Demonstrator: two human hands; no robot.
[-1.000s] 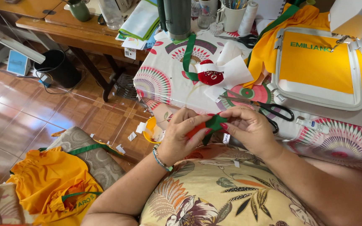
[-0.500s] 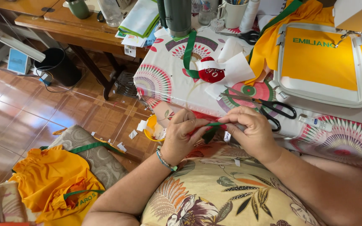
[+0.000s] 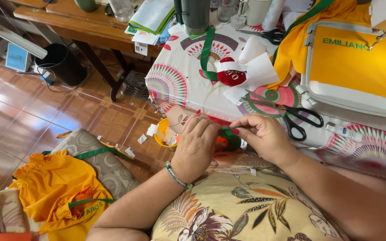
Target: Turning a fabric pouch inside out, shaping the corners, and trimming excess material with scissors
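Observation:
My left hand (image 3: 196, 147) and my right hand (image 3: 263, 136) meet at the table's near edge. Between their fingertips they pinch a small piece of green ribbon with red fabric (image 3: 227, 132); most of it is hidden by my fingers. A beaded bracelet circles my left wrist. Black-handled scissors (image 3: 291, 115) lie on the patterned tablecloth (image 3: 175, 76) just beyond my right hand. Farther back a red embroidered patch (image 3: 231, 76) rests on white backing, with a green ribbon (image 3: 207, 51) beside it.
A white embroidery hoop (image 3: 353, 96) holds yellow fabric at right. A dark tumbler (image 3: 195, 15), cups and papers stand at the back. A yellow bowl (image 3: 162, 134) sits below the table edge. Yellow garments (image 3: 52, 192) lie on a cushion at lower left; a black bin (image 3: 61, 62) stands by a wooden table.
Both hands stay together working the ribbon piece; my left fingers have curled further over it, and my view has shifted slightly down and left.

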